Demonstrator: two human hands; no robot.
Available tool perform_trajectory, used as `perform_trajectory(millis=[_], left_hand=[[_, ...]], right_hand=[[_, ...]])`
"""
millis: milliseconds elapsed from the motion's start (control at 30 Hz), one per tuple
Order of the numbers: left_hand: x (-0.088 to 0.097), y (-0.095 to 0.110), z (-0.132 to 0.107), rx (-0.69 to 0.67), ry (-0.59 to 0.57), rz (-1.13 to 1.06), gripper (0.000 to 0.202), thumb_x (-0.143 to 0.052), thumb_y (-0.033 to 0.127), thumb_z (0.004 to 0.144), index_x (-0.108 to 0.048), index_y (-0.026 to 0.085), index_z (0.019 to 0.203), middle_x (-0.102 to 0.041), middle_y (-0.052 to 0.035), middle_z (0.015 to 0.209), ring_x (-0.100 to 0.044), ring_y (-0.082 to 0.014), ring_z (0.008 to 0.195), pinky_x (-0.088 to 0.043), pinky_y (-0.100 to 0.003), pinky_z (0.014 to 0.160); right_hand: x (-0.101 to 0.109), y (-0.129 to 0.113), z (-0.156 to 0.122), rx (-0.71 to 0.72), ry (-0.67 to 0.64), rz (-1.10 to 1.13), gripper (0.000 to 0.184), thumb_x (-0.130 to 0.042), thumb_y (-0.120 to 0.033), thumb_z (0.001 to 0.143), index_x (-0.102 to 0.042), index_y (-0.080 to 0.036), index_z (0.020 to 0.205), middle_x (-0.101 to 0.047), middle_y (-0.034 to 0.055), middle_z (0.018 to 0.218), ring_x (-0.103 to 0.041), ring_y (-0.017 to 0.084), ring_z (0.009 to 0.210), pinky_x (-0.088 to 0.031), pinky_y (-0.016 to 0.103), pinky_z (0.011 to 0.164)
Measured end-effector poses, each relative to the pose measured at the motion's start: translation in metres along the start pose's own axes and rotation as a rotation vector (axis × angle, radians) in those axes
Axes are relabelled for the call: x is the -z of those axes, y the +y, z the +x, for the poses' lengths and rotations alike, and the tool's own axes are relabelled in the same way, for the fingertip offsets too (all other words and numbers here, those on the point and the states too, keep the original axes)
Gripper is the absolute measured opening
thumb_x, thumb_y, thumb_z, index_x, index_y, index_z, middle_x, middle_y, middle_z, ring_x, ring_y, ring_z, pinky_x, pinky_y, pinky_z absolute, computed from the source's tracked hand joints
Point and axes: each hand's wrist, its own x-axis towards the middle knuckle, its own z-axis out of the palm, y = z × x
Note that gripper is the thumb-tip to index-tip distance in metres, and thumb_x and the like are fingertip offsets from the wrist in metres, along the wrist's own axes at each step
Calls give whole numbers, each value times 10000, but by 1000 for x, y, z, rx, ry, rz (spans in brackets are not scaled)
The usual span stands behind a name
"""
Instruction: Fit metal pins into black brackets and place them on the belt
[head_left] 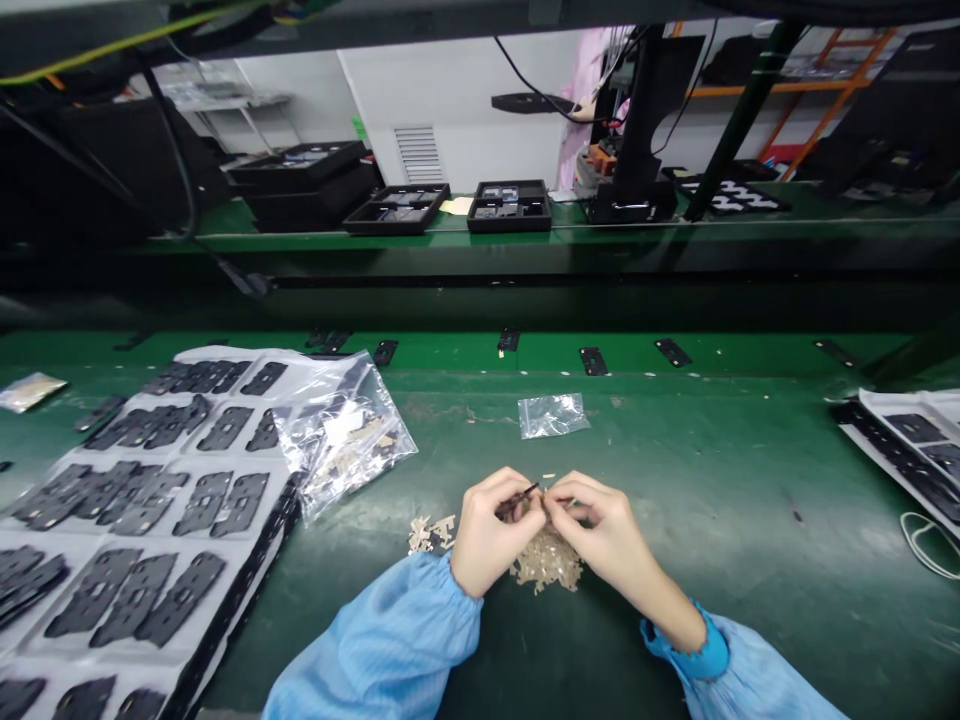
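Green workbench [720,500], parts [547,562] hidden behind fingers [564,497]

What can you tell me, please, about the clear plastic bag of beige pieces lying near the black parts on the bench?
It is a crumpled, glossy clear plastic bag holding a loose mass of small beige pieces. It lies flat on the green bench mat, one edge overlapping the white sheet of black parts.
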Motion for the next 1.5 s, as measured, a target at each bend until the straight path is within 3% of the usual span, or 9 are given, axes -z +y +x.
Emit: perform_trajectory(millis=[200, 300, 467, 600, 733, 833, 1267, 1367, 1500], left_hand=[[10, 1, 9, 16, 56, 44, 129, -520, 94, 716, -575, 155, 616, -507, 12, 642, -425, -83, 535, -319, -211, 496], [10, -2, 9, -38, -18, 99, 136, -511, 119, 748, -606, 155, 656, -527, -2, 655, -436, -90, 535, -327, -217, 500], [4, -7, 3, -138, -158, 228, 84, -544, 168, 773, -606, 168, 716, -522, -1, 663, -469, -104, 566, -354, -220, 533], [5, -2, 3, -149, -113, 293, 201, -578, 266, 795, -515, 174, 627, -451, 22, 611, -437, -98, 537, -336, -221, 520], [5, 6, 0, -171, -52, 195, 40, -532, 177, 815, -571, 172, 813, -540, -27, 797, -478, -102, 613, -393, -224, 581], [2, 6, -5, -207, 7, 126, 130, -542, 141, 807, -616, 172, 910, -556, -47, 850, -528, -119, 694, -428, -230, 635], [-6, -7, -10, -294, 26, 30, 291, -555, 98, 806, -662, 205, 1054, -592, -51, 837, -576, -126, 721, -460, -230, 655], [-5, -7, -6, -218, 32, 4, 292, -539, 132, 824, -656, 208, 1080, -592, -52, 850, -572, -127, 711, -451, -229, 642], [-3, -4, 2, 81, 65, -171, 155, -578, 242, 812, -699, 154, 849, -596, -46, 772, -568, -140, 716, -437, -222, 631]], right_hand=[[20, -2, 9, -178, 207, 275, 185, -679, -340, 742, -649, -157, 732, -601, 38, 747, -611, 148, 613, -569, 270, 574], [29, -3, 13, -209, 298, 302, 226, -710, -366, 712, -647, -152, 745, -621, 46, 747, -613, 161, 648, -582, 285, 592], [28, 1, 13, -246, 224, 291, 268, -708, -399, 703, -640, -143, 740, -628, 58, 750, -604, 164, 649, -579, 276, 549], [24, 5, 13, -251, 207, 272, 264, -708, -396, 698, -625, -146, 714, -604, 37, 715, -579, 147, 605, -563, 258, 512], [18, 8, 11, -252, 165, 239, 251, -691, -387, 715, -612, -149, 710, -554, 7, 637, -564, 136, 547, -554, 259, 503], [11, 9, 8, -252, 140, 209, 249, -672, -393, 730, -610, -153, 709, -533, -7, 606, -558, 130, 511, -557, 266, 505], [4, 6, 4, -196, 91, 279, 204, -662, -355, 754, -676, -152, 743, -560, 36, 785, -607, 150, 619, -592, 291, 565], [3, 4, 4, -205, 63, 299, 197, -686, -336, 735, -700, -162, 825, -575, 55, 873, -612, 155, 647, -598, 302, 576], [7, 3, 6, -214, 85, 232, 208, -666, -351, 751, -701, -157, 821, -562, 53, 836, -554, 123, 565, -547, 240, 414]])
